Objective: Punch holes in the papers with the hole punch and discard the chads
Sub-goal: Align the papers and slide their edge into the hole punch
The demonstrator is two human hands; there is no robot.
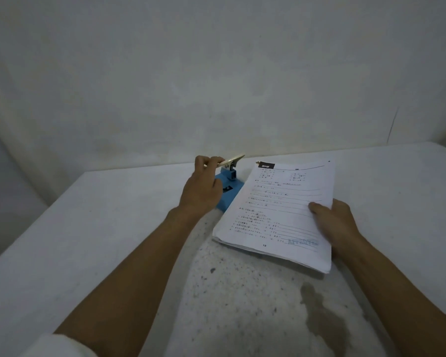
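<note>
Left hand grips punch lever | right hand holds papers

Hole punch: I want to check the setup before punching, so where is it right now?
In the head view, the blue hole punch sits centre-table against the paper stack's left edge, its raised lever under the left hand.

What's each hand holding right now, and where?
Left hand grips the hole punch by its raised lever end; right hand holds the paper stack at its right edge.
</note>
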